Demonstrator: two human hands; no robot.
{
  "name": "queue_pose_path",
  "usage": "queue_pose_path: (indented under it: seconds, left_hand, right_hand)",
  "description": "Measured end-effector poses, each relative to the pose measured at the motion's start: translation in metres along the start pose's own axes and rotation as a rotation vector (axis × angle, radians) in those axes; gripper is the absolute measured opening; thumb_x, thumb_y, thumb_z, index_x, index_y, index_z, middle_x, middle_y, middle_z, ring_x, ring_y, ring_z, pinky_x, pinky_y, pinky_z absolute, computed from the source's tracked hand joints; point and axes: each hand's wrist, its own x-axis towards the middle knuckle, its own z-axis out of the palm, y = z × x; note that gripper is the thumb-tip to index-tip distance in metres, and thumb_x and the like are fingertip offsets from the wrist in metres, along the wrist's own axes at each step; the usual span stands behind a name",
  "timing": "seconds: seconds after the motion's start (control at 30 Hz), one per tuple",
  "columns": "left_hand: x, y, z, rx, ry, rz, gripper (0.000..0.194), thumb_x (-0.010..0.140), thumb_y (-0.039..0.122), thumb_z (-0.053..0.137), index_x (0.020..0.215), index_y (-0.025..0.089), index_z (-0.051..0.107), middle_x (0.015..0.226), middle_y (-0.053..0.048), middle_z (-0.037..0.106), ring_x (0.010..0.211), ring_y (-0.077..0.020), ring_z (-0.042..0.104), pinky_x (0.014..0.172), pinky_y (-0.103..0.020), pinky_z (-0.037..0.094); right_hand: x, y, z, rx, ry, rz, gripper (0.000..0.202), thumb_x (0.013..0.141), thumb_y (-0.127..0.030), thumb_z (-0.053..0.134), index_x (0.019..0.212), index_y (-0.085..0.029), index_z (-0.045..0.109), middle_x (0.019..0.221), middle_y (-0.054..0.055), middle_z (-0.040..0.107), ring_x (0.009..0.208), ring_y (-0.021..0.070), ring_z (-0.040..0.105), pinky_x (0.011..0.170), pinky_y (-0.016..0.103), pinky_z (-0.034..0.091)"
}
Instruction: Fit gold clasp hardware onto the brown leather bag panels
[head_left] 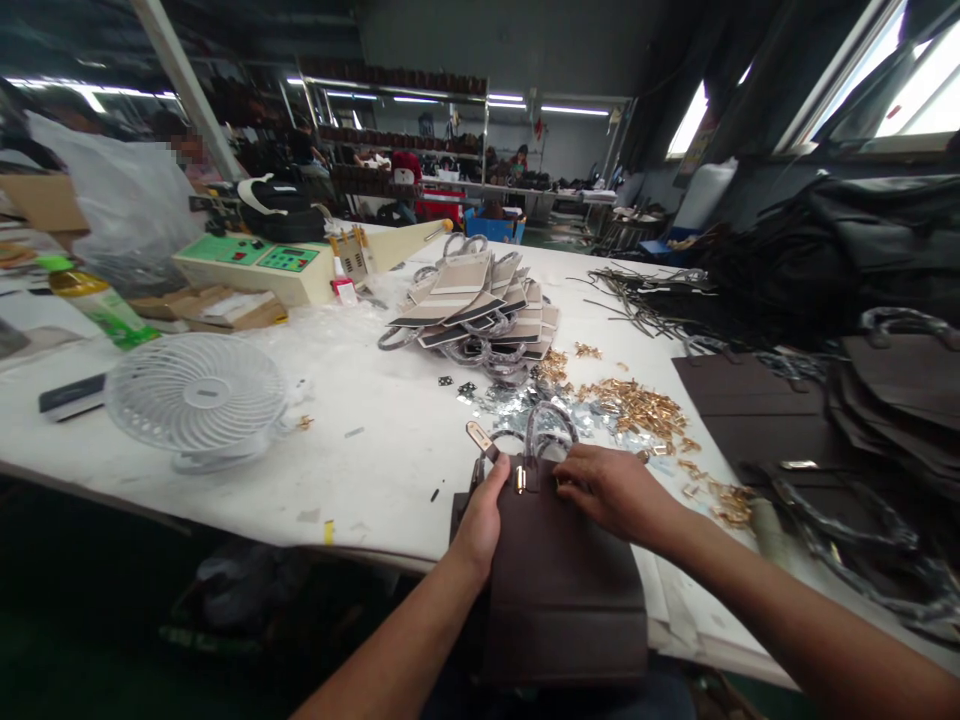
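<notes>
A dark brown leather bag (566,600) hangs over the table's front edge, with a gold clasp (520,480) near its top and a plastic-wrapped handle (551,425) behind. My left hand (482,515) grips the bag's upper left edge, thumb on top, its fingers hidden behind the leather. A strap with a gold plate (481,438) sticks up beside that thumb. At the bag's upper right, my right hand (611,490) has its fingers bent and pinched together at the leather; whatever lies between the fingertips is too small to make out.
Gold fittings (637,408) lie beyond my right hand, with beige panels (472,300) behind them. A white fan (196,395), a phone (73,397) and a bottle (97,300) stand or lie left. More brown bags (900,400) are stacked right. People are in the background.
</notes>
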Motion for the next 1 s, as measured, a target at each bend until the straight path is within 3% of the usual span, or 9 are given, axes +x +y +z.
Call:
queue_pose_path:
  seconds: [0.23,0.4,0.6,1.0]
  left_hand:
    - [-0.002,0.001,0.000,0.000,0.012,-0.023,0.050,0.093,0.048,0.062,0.125,0.010,0.069,0.096,-0.015,0.080,0.100,-0.0352,0.075,0.097,-0.048,0.057]
    - [-0.002,0.000,0.001,0.008,0.001,0.007,0.049,0.092,0.047,0.063,0.123,0.010,0.071,0.095,-0.014,0.080,0.100,-0.0356,0.075,0.096,-0.048,0.057]
    - [-0.002,0.001,0.000,0.030,-0.045,0.037,0.047,0.090,0.045,0.066,0.122,0.012,0.071,0.099,-0.013,0.080,0.101,-0.0354,0.075,0.096,-0.046,0.057]
    - [0.002,0.000,-0.008,0.071,-0.076,0.055,0.046,0.088,0.049,0.069,0.116,0.012,0.075,0.096,-0.013,0.080,0.102,-0.0357,0.074,0.095,-0.046,0.057]
  right_hand:
    - [0.000,-0.004,0.002,0.016,-0.007,-0.001,0.010,0.090,-0.020,0.067,0.092,-0.026,0.075,0.092,0.001,0.069,0.085,0.0172,0.067,0.071,0.025,0.044]
    - [-0.005,0.008,0.005,0.030,0.006,-0.012,0.018,0.094,-0.030,0.065,0.110,-0.030,0.075,0.097,0.002,0.071,0.090,0.0186,0.068,0.074,0.026,0.045]
    - [-0.006,0.012,-0.004,-0.076,-0.105,-0.127,0.030,0.100,-0.026,0.052,0.125,-0.029,0.069,0.097,0.005,0.070,0.087,0.0186,0.066,0.070,0.026,0.043]
    - [-0.003,0.006,-0.006,-0.088,-0.086,-0.094,0.027,0.098,-0.025,0.054,0.118,-0.030,0.072,0.093,0.003,0.070,0.085,0.0179,0.066,0.068,0.026,0.040]
